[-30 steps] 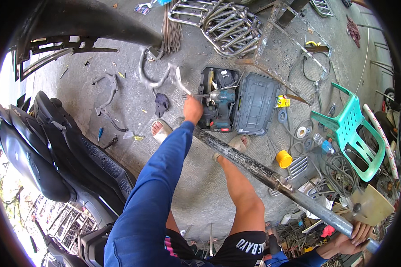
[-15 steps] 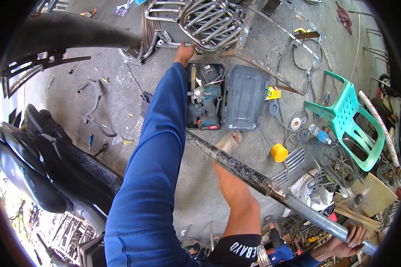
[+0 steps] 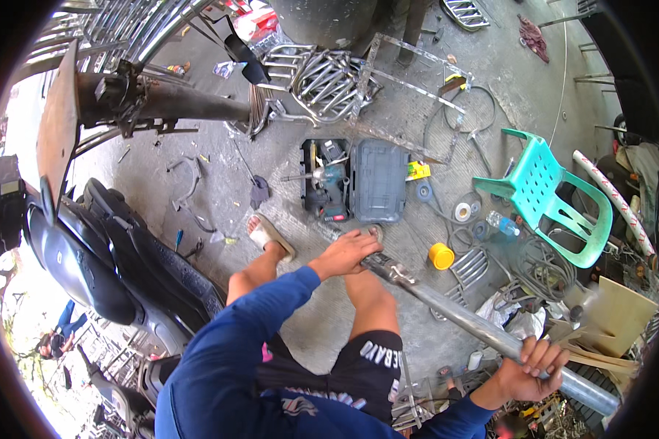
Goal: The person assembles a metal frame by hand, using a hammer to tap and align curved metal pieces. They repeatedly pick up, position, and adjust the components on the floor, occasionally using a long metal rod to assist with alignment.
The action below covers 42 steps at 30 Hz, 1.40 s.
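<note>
A long metal pipe (image 3: 465, 322) slants across the space before me, dark and worn at its far left end, bare grey toward the lower right. My left hand (image 3: 346, 253) is closed over the dark part, near a collar-like joint (image 3: 397, 274). Farther down its length, my right hand (image 3: 536, 370) wraps its fingers round the grey part. Just beyond my left hand lies an open dark tool case (image 3: 380, 181) with a teal cordless power tool (image 3: 331, 175) inside. The pipe's far left end shows blurred by the case.
Bent metal tubes (image 3: 337, 84) lie piled beyond the case, beside a rusty angle-iron frame (image 3: 406, 143). To the right are a green plastic chair (image 3: 542, 186), a yellow cup-like container (image 3: 441, 256) and coiled cable (image 3: 553, 267). A black motorcycle seat (image 3: 143, 271) stands at left.
My left hand has let go of a bent metal tube by the pile and come back to grip the pipe. My right hand and the pipe have shifted left and up in view.
</note>
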Tool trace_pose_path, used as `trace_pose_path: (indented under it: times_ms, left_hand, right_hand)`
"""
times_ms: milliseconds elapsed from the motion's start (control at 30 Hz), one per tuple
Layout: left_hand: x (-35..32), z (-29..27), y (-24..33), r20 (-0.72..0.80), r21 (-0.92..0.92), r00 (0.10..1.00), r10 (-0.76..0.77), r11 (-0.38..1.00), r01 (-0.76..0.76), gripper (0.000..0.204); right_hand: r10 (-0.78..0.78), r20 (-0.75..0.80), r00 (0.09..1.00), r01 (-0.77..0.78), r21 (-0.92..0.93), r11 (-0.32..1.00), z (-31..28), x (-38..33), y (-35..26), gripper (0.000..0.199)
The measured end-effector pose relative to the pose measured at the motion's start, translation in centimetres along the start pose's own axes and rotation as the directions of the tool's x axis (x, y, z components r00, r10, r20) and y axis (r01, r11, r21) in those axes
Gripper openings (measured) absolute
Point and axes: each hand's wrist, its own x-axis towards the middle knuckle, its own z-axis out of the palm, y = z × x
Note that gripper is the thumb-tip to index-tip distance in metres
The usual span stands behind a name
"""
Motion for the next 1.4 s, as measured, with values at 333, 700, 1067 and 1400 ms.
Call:
trace_pose_path:
  times_ms: [333,700,1067,1400]
  left_hand:
    - [15.1,1.5,5.7,-0.02,0.153,0.945,0.327,0.935,-0.32,0.051]
    - [18.4,10.2,-0.8,0.188,0.204,0.945,0.266,0.931,-0.303,0.051]
    - [18.6,11.6,-2.3,0.229,0.216,0.945,0.235,0.934,-0.285,0.039]
    - [18.8,6.7,-11.5,0.274,0.311,0.959,0.077,0.936,-0.164,0.051]
  right_hand:
    - [-0.203,-0.416,0.886,0.215,-0.018,0.976,-16.1,-2.7,-6.4,0.029]
    - [-0.087,-0.727,0.681,0.188,0.059,0.98,-31.4,-6.2,2.0,0.03]
    - [-0.05,-0.829,0.557,0.235,0.1,0.967,-35.5,-10.4,6.2,0.028]
    - [0.086,-0.851,0.518,0.158,0.194,0.968,-30.3,-4.1,17.1,0.028]
